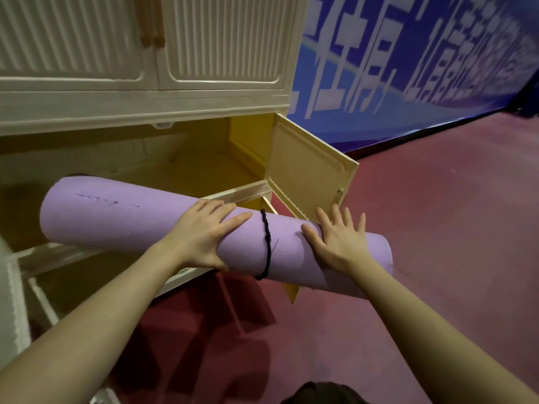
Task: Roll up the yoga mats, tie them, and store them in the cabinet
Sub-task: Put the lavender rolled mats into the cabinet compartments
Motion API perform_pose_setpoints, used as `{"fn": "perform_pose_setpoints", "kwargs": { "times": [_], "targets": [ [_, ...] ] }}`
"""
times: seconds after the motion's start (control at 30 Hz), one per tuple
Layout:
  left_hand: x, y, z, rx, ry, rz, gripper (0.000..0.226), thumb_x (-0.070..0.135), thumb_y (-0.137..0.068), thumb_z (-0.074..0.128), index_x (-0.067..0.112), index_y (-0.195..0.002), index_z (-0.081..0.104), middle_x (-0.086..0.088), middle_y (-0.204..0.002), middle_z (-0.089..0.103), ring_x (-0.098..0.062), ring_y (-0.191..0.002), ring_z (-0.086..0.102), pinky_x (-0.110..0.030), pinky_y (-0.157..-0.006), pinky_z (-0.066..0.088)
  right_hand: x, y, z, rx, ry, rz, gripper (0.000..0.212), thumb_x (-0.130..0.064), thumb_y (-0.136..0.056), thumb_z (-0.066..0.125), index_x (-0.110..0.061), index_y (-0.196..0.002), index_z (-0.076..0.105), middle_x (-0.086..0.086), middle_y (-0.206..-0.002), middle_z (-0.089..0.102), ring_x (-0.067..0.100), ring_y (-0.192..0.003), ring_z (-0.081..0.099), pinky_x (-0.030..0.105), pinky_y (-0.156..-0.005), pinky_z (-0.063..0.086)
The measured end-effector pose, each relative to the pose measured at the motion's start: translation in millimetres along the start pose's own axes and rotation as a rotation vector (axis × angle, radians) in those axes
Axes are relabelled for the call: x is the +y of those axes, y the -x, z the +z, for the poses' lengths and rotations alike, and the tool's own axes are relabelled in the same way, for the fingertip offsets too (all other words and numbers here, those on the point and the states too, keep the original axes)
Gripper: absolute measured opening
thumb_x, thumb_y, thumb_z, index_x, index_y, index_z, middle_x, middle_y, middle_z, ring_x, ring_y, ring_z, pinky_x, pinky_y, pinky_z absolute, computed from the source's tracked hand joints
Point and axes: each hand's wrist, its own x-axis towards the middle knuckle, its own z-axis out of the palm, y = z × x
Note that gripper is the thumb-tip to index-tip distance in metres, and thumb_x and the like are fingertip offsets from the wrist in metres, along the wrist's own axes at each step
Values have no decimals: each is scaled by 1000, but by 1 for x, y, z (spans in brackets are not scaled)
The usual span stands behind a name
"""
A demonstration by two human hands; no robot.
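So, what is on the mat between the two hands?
In the head view, a dark cord is tied around the purple mat, between the left hand and the right hand. Otherwise that stretch is bare.

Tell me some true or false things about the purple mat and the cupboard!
1. The purple mat is rolled up. True.
2. A black cord is tied around it. True.
3. The lower cabinet door is closed. False: it stands open.
4. Only one hand touches the mat. False: the left hand grips it and the right hand lies on it with straight fingers.
5. The mat is fully inside the cabinet. False: its right end sticks out over the red floor.
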Motion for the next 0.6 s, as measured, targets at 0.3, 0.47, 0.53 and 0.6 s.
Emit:
{"fn": "perform_pose_setpoints", "kwargs": {
  "times": [0.3, 0.47, 0.53, 0.6],
  "targets": [
    [-16, 13, -2, 0, -17, 7, 118, 77, -41, 73, 22, -139, 38, -14, -128, 56, -34, -109, 54, -41, -92, 41, -5, -8, 3, 49, -67, 50, 90, -73, -80, 3, -21, -151, 20, 17, -159, 11, 30, -146, 7, 50, -115, 4],
    [-35, 39, -1, -11, -52, -79, 112, 77, -46, 66, 20, -138, 40, -19, -125, 57, -37, -107, 54, -42, -92, 35, 3, -3, 1, 6, -60, 31, 85, -72, -85, 7, -22, -152, 20, 17, -160, 6, 31, -145, 9, 44, -113, 7],
    [-41, 41, -3, -30, -58, -134, 112, 78, -46, 63, 21, -139, 39, -19, -126, 57, -39, -107, 57, -43, -91, 39, -9, 2, 1, 50, -9, -81, 100, -80, -73, -4, -24, -151, 24, 12, -159, 15, 32, -143, 16, 44, -111, 11],
    [-43, 39, -7, -31, -61, -163, 111, 81, -48, 59, 22, -139, 39, -19, -125, 58, -40, -106, 58, -43, -90, 42, -26, 1, 0, 72, 7, -144, 108, -85, -67, -3, -23, -150, 25, 8, -158, 21, 33, -141, 20, 46, -110, 14]
  ]
}}
